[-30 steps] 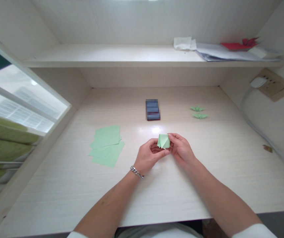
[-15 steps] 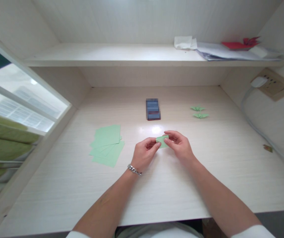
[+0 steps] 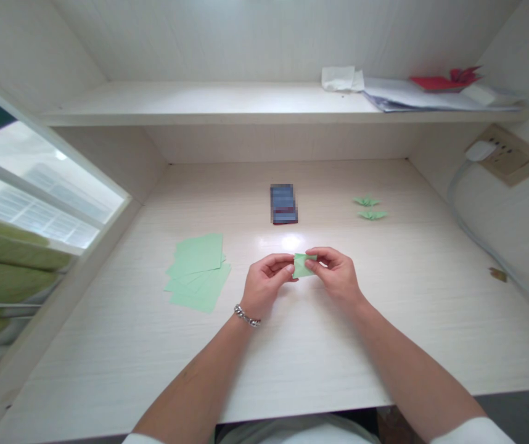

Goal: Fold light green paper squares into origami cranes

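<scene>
A small folded piece of green paper (image 3: 302, 266) is held above the desk between my two hands. My right hand (image 3: 336, 271) pinches its right side, thumb on the near face and fingers behind. At the left edge, my left hand (image 3: 270, 279) has its thumb and fingers closed around the paper's side; its fingertips are partly hidden. A chain bracelet (image 3: 246, 316) circles my left wrist. Left of my hands lie several loose green paper sheets (image 3: 200, 254), overlapping. Two folded green paper cranes (image 3: 372, 215) rest on the desk beyond my right hand.
A phone with a blurred screen (image 3: 283, 203) lies on the desk (image 3: 121, 345) beyond my hands. A shelf (image 3: 190, 98) above carries white papers and a red folded piece (image 3: 464, 74). A cable (image 3: 472, 237) runs from the wall socket (image 3: 512, 154) down the right side.
The folded paper has turned in my fingers and shows a squarer face. My left thumb has shifted to its left edge. The whole view has moved slightly.
</scene>
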Demonstrator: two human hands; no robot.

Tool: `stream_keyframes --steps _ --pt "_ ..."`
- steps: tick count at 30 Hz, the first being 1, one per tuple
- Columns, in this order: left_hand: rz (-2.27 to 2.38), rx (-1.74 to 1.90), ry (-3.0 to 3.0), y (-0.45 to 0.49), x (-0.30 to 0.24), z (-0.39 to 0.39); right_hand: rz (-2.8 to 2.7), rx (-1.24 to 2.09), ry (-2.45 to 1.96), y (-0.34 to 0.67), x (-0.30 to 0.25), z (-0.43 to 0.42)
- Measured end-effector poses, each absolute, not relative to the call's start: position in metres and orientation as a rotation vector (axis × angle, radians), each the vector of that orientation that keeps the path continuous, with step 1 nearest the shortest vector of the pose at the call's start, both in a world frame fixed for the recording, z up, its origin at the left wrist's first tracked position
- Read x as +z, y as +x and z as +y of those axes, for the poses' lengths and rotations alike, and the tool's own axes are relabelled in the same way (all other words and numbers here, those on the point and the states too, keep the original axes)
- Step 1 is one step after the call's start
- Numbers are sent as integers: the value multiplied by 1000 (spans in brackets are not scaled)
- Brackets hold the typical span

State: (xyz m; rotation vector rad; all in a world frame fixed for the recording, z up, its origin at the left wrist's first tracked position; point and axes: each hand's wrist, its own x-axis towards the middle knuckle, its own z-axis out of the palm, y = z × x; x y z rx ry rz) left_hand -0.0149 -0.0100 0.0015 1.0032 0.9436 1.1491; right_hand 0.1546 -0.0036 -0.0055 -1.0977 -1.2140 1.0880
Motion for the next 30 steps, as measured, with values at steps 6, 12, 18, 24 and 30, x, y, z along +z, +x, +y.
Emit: stream_keyframes --steps 6,12,18,24,30 --pt "982 1166 1030 -15 1 -9 -1234 1116 -1100 155 -4 -4" --pt "977 1141 1029 -16 4 -10 -1228 1125 -1106 155 -4 -4" --pt "926 1107 965 -17 2 -9 -1238 1150 -1097 155 -3 -5" --pt "920 1075 991 -17 2 -9 -1238 1169 -1089 155 -3 -5" --pt "969 1068 1089 -15 1 -9 -1261 1171 -1108 156 -1 -5"
